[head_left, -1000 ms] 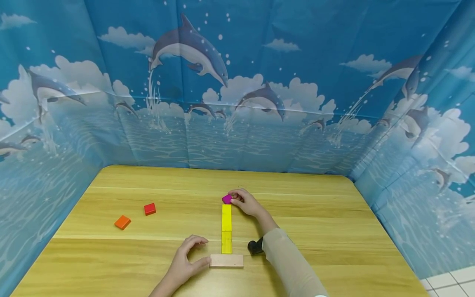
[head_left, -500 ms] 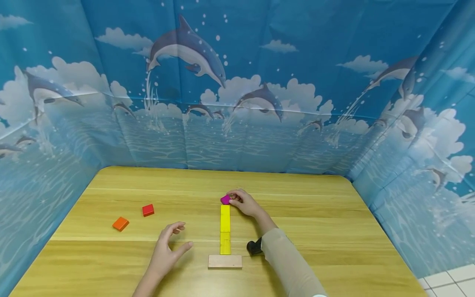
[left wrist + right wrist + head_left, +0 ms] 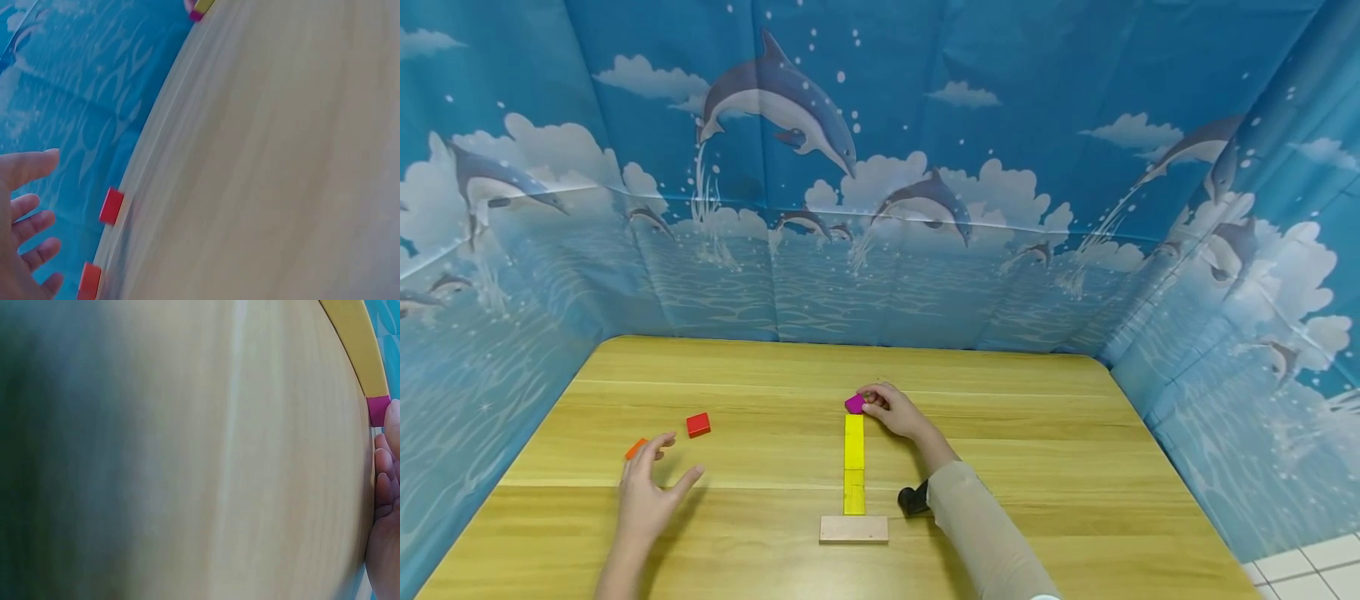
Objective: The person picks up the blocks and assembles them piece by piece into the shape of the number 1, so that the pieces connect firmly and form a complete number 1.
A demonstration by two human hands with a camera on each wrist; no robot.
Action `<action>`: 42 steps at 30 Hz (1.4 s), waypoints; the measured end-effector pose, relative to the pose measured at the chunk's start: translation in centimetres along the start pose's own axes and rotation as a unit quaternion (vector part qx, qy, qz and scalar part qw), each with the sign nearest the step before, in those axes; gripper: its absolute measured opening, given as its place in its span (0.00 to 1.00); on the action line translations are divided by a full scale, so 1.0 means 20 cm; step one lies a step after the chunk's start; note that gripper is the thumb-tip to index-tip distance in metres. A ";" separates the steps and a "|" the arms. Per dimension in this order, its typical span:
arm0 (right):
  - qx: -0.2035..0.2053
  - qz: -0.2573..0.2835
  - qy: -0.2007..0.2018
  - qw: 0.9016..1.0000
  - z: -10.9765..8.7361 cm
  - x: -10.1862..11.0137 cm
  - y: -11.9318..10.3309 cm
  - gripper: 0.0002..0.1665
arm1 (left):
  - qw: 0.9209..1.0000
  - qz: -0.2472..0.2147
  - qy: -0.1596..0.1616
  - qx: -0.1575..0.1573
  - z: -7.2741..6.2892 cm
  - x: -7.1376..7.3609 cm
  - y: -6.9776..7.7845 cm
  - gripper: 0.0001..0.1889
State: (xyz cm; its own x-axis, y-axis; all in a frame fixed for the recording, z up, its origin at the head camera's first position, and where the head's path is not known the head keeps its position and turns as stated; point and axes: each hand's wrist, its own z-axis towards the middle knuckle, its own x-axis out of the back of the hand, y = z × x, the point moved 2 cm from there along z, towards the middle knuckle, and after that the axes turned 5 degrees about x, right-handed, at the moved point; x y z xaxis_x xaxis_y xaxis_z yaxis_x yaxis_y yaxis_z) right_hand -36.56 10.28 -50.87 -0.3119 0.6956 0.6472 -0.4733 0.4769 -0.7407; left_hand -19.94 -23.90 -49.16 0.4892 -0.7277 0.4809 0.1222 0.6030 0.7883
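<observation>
The right hand [image 3: 895, 411] pinches a small purple block [image 3: 853, 404] between thumb and fingers, at the far end of a straight row on the wood-grained counter [image 3: 1037, 400]; in the right wrist view the purple block butts against the yellow beside it. The row runs toward the person through an upper yellow block [image 3: 853, 442] and a lower yellow block [image 3: 853, 493], their ends meeting, down to a pale plank [image 3: 853, 530] set crosswise; whether the plank quite touches the yellow is hard to tell. The left hand [image 3: 647, 492] holds nothing, its thumb and fingers well spread, over the left part of the counter. In the head view it partly covers an orange block [image 3: 636, 449], with a red block [image 3: 698, 425] just beyond the fingertips; the left wrist view shows both blocks apart from the hand. All these pieces look like painted or bare wood: probably light, stiff and hard to damage, though smooth faces may slide readily on the counter. The orange and red ones should suit a thumb-and-finger pinch across two opposite sides, low down, with little squeeze needed.
</observation>
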 end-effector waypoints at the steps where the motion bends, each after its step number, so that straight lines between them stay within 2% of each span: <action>1: 0.000 0.000 0.000 1.000 0.00 0.00 0.00 0.16 | 1.000 0.007 0.005 0.000 0.01 0.02 -0.01 0.31; 5: 0.000 -0.001 -0.001 1.000 0.00 0.00 0.00 0.16 | 0.999 0.044 0.014 0.011 0.04 0.08 -0.06 0.33; 10: 0.002 0.001 -0.003 1.000 0.00 0.00 0.00 0.16 | 0.996 0.079 0.012 0.047 0.07 0.13 -0.12 0.35; 17: 0.007 0.003 0.000 1.000 0.00 0.00 0.01 0.16 | 0.990 0.111 -0.027 0.088 0.08 0.18 -0.20 0.38; 23: 0.000 -0.003 -0.005 1.000 0.00 0.00 0.00 0.16 | 0.986 0.129 -0.046 0.096 0.06 0.19 -0.26 0.39; 34: 0.006 0.002 -0.006 1.000 -0.01 0.01 -0.02 0.16 | 0.984 0.147 -0.036 0.089 0.05 0.18 -0.29 0.35; 42: 0.005 0.000 -0.010 1.000 -0.02 0.01 -0.02 0.16 | 0.982 0.158 -0.029 0.104 0.04 0.16 -0.30 0.32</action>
State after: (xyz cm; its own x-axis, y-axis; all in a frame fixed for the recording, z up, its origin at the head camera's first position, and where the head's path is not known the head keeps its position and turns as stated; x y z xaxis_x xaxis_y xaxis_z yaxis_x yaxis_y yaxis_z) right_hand -36.16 10.42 -50.62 -0.3283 0.6854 0.6499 -0.4810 0.4708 -0.7395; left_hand -19.71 -30.10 -51.95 0.4228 -0.5365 0.7303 -0.2098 0.7261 0.6548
